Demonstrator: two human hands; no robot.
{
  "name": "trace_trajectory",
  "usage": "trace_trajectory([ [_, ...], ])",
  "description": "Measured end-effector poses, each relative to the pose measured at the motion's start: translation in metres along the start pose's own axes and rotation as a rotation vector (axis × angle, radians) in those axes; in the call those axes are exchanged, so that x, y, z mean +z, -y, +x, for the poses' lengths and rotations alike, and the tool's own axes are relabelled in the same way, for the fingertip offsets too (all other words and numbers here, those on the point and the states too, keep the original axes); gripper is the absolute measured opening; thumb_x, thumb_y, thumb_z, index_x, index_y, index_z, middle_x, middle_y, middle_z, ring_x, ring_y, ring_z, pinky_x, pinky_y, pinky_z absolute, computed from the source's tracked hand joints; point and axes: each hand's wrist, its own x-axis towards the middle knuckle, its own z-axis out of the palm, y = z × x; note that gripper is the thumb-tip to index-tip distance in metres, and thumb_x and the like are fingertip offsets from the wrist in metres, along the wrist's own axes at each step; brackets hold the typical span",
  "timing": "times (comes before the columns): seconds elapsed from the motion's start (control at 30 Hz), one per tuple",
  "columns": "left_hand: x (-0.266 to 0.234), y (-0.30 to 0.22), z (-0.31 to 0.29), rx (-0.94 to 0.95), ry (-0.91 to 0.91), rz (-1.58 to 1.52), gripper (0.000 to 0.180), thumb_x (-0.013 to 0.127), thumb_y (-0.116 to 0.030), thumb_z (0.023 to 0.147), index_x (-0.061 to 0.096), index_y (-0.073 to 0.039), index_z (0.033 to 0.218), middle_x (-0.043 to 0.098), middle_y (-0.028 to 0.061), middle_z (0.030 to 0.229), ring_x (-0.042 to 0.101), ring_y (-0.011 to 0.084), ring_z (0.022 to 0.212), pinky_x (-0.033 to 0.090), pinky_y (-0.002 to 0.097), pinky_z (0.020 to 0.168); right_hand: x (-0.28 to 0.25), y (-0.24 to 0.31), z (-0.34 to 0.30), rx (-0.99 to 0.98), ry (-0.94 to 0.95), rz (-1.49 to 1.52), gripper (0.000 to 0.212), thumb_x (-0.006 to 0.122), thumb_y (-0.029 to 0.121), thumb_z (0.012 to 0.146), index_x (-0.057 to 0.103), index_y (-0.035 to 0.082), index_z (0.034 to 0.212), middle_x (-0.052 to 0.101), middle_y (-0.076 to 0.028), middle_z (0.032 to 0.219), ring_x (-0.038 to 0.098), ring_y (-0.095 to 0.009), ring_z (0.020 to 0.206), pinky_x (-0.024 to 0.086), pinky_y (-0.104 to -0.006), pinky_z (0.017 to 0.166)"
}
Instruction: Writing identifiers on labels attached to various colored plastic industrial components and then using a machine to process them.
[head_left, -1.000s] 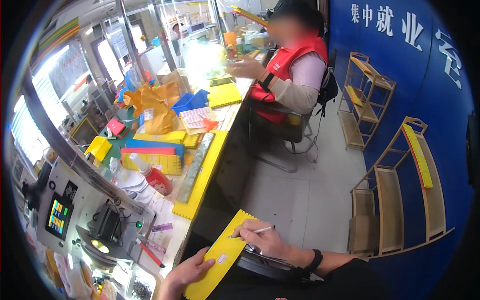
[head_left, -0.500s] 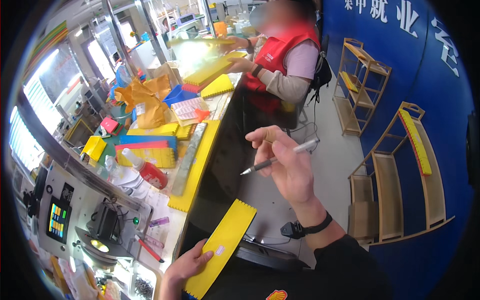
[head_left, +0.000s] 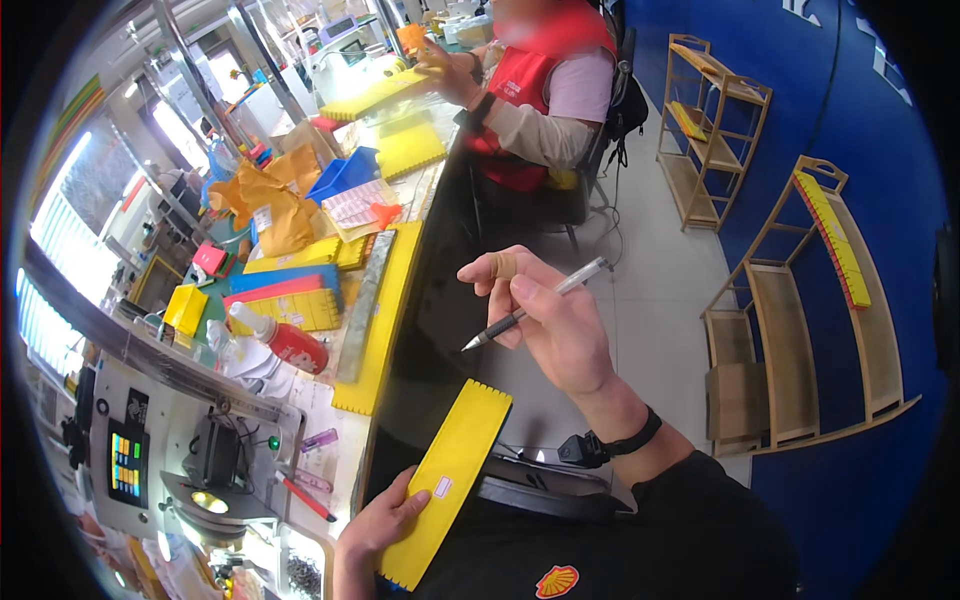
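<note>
Your yellow board (head_left: 454,462) looks matt, your pen (head_left: 583,277) smooth
Crinkled paper bag (head_left: 285,218), plastic-looking red bottle (head_left: 300,348), bare wooden rack (head_left: 783,360).

Board (head_left: 452,465) right of bench (head_left: 348,448); pen (head_left: 500,327) right of board; bottle (head_left: 298,347) on bench; shelves (head_left: 785,345) far right

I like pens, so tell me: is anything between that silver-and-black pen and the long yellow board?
Nothing visible stands between the silver-and-black pen in the right hand and the long yellow board; the left hand holds the board's lower left side.
</note>
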Motion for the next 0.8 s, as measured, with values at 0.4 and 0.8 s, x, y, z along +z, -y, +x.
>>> trace_trajectory([
  [0.4,0.000,0.001,0.000,0.071,0.041,-0.034,0.063,0.059,-0.027,0.116,0.035,0.001,0.167,0.067,0.0167,0.144,0.064,0.0214,0.129,0.048,0.0327,0.110,0.001,0.000,-0.001,-0.007,-0.001,-0.010,0.043,0.045,0.028,0.114,0.067,-0.004,0.133,0.063,-0.008,0.109,0.049,-0.002,0.075,0.044,-0.0206,0.073],
  [0.8,-0.003,0.010,0.000,0.098,0.053,-0.055,0.059,0.058,-0.027,0.117,0.038,0.000,0.165,0.068,0.0143,0.142,0.064,0.0203,0.129,0.048,0.0331,0.110,0.002,-0.001,-0.004,0.005,-0.021,0.003,0.043,0.044,0.028,0.114,0.067,-0.004,0.133,0.061,-0.007,0.109,0.049,-0.003,0.077,0.044,-0.0207,0.071],
])
